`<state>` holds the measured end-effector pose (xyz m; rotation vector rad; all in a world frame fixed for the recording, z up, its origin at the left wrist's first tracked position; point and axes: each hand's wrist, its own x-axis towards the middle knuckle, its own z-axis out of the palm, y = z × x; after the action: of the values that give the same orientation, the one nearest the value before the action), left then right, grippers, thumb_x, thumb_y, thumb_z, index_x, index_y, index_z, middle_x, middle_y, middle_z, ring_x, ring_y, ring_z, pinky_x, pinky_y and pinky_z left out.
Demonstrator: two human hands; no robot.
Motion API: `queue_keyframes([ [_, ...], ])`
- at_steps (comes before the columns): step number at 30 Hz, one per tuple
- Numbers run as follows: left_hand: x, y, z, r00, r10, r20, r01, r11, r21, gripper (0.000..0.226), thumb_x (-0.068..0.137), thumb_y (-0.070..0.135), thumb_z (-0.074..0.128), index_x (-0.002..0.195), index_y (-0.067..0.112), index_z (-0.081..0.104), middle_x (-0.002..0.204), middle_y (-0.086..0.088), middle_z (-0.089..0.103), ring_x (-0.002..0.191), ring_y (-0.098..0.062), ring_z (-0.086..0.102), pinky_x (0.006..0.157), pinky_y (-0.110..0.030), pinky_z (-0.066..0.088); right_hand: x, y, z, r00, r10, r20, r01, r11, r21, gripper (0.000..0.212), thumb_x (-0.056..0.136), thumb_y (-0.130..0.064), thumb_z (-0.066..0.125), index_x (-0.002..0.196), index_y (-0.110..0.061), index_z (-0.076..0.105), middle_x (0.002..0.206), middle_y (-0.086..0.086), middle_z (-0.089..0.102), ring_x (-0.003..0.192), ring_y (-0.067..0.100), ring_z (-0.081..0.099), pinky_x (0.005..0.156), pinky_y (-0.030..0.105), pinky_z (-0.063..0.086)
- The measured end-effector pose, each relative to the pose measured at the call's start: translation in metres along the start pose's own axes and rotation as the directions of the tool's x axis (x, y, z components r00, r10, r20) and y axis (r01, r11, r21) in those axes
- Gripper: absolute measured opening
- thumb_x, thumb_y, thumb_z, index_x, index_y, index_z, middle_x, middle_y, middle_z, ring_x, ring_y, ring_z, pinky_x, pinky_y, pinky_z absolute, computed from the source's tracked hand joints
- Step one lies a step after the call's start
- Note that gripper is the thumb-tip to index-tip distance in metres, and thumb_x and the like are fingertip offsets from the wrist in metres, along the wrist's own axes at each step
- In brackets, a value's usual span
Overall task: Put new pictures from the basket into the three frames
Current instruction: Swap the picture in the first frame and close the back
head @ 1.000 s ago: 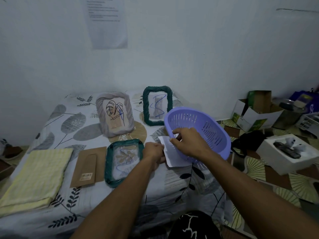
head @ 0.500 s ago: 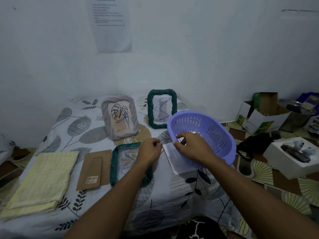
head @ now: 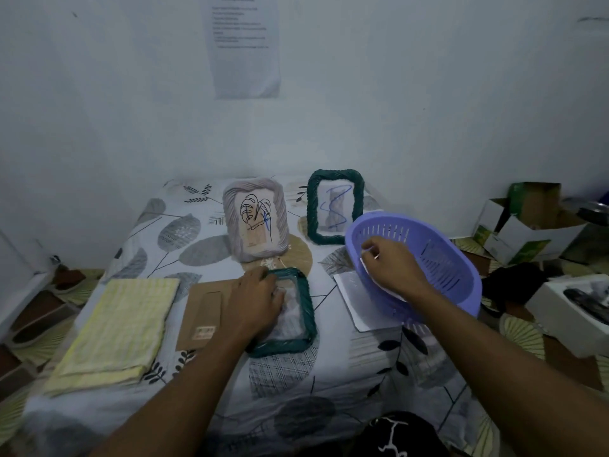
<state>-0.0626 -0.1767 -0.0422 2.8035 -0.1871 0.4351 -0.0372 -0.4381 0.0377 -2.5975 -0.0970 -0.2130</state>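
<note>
**Left hand laid on flat frame, right hand in basket**

A bed point(head: 329, 374) covered with a leaf-printed sheet is seen against a pale wall, and everything for the task is laid out on it. A lilac slotted basket point(head: 445, 268) is placed at the bed's right edge, tilted so that its opening is turned toward the viewer. A folded yellow cloth point(head: 115, 324) is spread at the left edge, well apart from the basket. A printed notice point(head: 245, 47) is fixed to the wall above. Open cardboard boxes point(head: 527, 225) are seen on the floor to the right.

Two frames are stood upright at the back: a grey frame point(head: 255, 222) with a black leaf drawing in it, and just to its right a green frame point(head: 335, 206) with blue scribbles in it. A third frame, the flat green frame point(head: 296, 311), is laid in front of the grey one. A brown cardboard backing point(head: 201, 311) is laid just beside it on the left. A sheet of paper point(head: 352, 298) is partly tucked under the basket's near side.

The left hand point(head: 253, 301) is rested palm down on the flat green frame, with the fingers loosely spread over its glass and nothing gripped. The right hand point(head: 392, 265) is held inside the basket with the fingers curled, and a white picture point(head: 363, 262) is pinched between thumb and forefinger; only its edges are shown below the hand.
</note>
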Motion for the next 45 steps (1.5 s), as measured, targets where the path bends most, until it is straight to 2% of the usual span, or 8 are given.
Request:
queue_keyframes([
  [9,0.057,0.107,-0.007,0.997,0.064,0.048,-0.026,0.826,-0.564,0.043,0.096,0.035,0.051,0.134,0.013,0.051,0.134,-0.009,0.052,0.123,-0.025,0.047,0.098,-0.032,0.038,0.034,0.054,-0.004,0.974,0.111,0.199,-0.059,0.967,-0.249,0.035,0.090,-0.033,0.064,0.118,-0.014,0.064,0.115,0.011,0.068,0.105,0.029,0.061,0.089,0.035,0.049],
  [12,0.068,0.124,-0.003,0.995,0.096,0.029,-0.062,0.815,-0.575,0.034,0.096,0.027,0.053,0.126,0.012,0.055,0.129,-0.009,0.054,0.119,-0.023,0.048,0.089,-0.027,0.035,0.047,0.052,0.004,0.969,0.099,0.227,-0.031,0.959,-0.283,0.038,0.088,-0.038,0.065,0.117,-0.012,0.066,0.112,0.011,0.068,0.104,0.030,0.062,0.086,0.037,0.051],
  [16,0.069,0.122,0.011,0.998,0.066,0.002,-0.055,0.849,-0.525,0.039,0.094,0.026,0.057,0.128,0.007,0.054,0.130,-0.010,0.051,0.117,-0.024,0.049,0.094,-0.029,0.036,0.059,0.050,0.013,0.965,0.106,0.240,-0.027,0.950,-0.311,0.033,0.083,-0.041,0.067,0.090,-0.009,0.067,0.089,0.012,0.065,0.088,0.030,0.062,0.069,0.033,0.048],
  [20,0.067,0.121,0.014,0.998,0.057,-0.025,-0.062,0.838,-0.542,0.042,0.094,0.029,0.058,0.129,0.006,0.055,0.131,-0.008,0.051,0.119,-0.022,0.048,0.098,-0.030,0.037,0.058,0.050,0.023,0.969,0.095,0.229,-0.008,0.935,-0.354,0.040,0.075,-0.043,0.072,0.061,-0.019,0.043,0.066,0.002,0.047,0.072,0.027,0.054,0.063,0.033,0.049],
  [29,0.069,0.121,0.015,0.998,0.052,-0.034,-0.062,0.853,-0.519,0.045,0.093,0.031,0.059,0.131,0.007,0.055,0.133,-0.007,0.051,0.121,-0.021,0.047,0.101,-0.032,0.038,0.059,0.047,0.021,0.983,0.153,0.105,-0.116,0.947,-0.300,0.040,0.085,-0.029,0.068,0.056,-0.014,0.045,0.057,0.004,0.047,0.058,0.027,0.053,0.056,0.030,0.044],
  [38,0.070,0.124,0.010,1.000,0.019,0.019,-0.005,0.828,-0.561,0.043,0.094,0.028,0.057,0.132,0.009,0.053,0.133,-0.006,0.051,0.122,-0.020,0.046,0.101,-0.031,0.036,0.062,0.052,0.002,0.961,0.259,0.100,-0.265,0.963,0.053,0.033,0.087,-0.029,0.070,0.083,0.004,0.072,0.085,0.021,0.072,0.084,0.032,0.067,0.074,0.038,0.053],
  [41,0.071,0.121,0.001,1.000,-0.021,0.016,0.026,0.782,-0.622,0.032,0.095,0.025,0.055,0.126,0.013,0.058,0.127,-0.005,0.055,0.116,-0.018,0.050,0.094,-0.027,0.037,0.061,0.035,-0.016,0.967,0.254,0.015,-0.250,0.940,0.233,0.014,0.090,-0.021,0.066,0.086,-0.007,0.068,0.098,0.014,0.068,0.091,0.029,0.061,0.077,0.033,0.046],
  [45,0.072,0.115,-0.024,0.985,-0.130,0.116,0.173,0.663,-0.728,0.038,0.096,0.027,0.054,0.131,0.014,0.051,0.119,0.000,0.057,0.103,-0.010,0.051,0.085,-0.026,0.040,0.054,-0.008,-0.044,0.967,0.249,-0.062,-0.180,0.830,0.529,0.002,0.086,-0.019,0.068,0.087,-0.019,0.066,0.086,0.002,0.062,0.074,0.018,0.054,0.062,0.026,0.041],
])
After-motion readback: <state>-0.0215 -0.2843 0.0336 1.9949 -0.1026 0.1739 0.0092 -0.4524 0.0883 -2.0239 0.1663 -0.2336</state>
